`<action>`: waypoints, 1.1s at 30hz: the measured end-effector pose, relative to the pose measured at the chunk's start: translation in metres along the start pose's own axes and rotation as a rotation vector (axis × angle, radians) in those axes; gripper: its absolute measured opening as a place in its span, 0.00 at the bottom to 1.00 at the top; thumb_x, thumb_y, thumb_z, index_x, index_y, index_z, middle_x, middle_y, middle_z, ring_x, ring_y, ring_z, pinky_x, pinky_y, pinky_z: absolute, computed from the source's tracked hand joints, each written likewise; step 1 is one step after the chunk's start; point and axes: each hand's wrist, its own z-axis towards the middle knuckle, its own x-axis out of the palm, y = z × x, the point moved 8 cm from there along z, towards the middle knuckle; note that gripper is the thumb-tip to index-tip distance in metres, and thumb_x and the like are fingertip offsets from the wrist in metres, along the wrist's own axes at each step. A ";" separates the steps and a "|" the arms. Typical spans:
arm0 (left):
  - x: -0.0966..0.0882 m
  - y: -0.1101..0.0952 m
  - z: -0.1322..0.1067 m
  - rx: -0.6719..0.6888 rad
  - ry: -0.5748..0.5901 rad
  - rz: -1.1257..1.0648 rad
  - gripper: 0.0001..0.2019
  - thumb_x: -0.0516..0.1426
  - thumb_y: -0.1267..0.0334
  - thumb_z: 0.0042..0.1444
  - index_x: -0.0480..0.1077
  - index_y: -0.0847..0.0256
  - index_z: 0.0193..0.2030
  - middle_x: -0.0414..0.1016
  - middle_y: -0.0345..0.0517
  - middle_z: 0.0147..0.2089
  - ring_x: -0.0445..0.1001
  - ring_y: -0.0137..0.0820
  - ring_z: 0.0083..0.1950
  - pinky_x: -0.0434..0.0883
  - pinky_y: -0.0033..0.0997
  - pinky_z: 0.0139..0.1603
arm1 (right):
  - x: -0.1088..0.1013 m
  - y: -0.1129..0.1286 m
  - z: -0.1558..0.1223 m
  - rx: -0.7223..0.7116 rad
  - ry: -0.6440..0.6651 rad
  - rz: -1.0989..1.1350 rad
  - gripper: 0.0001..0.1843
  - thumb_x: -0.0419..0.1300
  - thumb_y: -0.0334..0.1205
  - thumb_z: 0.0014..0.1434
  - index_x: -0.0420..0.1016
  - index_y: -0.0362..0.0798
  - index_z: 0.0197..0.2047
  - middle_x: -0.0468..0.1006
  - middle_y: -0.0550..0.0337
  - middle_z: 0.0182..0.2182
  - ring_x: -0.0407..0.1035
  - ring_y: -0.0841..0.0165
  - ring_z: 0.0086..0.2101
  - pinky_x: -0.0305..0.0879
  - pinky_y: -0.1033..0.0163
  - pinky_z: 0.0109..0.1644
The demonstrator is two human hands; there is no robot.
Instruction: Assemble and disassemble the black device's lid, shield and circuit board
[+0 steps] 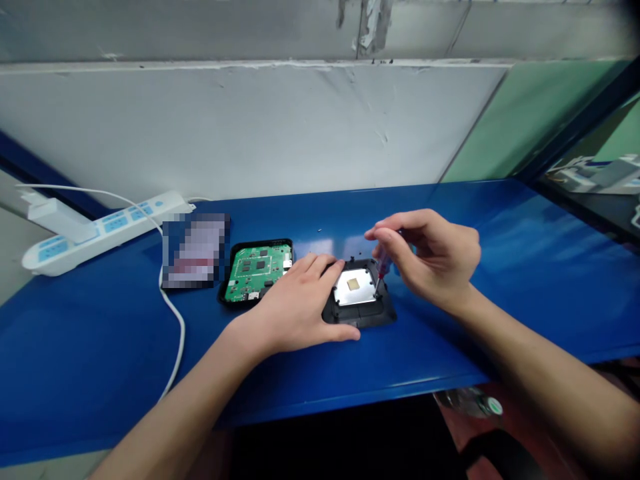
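head | blue bench [75,347] | white wall [250,127] | power strip [100,230] at left

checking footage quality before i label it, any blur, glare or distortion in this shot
Head view: the wall edge bows, so wide-angle distortion; soft glare streaks on the blue table; a pixelated block hides something beside the green circuit board; the right hand and its thin red-tipped tool look slightly blurred; the left hand on the black cover is sharp; the corners darken.

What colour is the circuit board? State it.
Green, with black chips; the circuit board shows best in the head view.
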 end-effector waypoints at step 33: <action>0.000 0.000 0.000 -0.010 0.002 -0.010 0.49 0.59 0.30 0.52 0.58 0.65 0.70 0.62 0.61 0.69 0.61 0.56 0.68 0.63 0.55 0.67 | 0.002 0.009 0.005 -0.178 -0.003 -0.026 0.04 0.66 0.42 0.61 0.77 0.53 0.39 0.77 0.60 0.31 0.72 0.69 0.29 0.73 0.62 0.30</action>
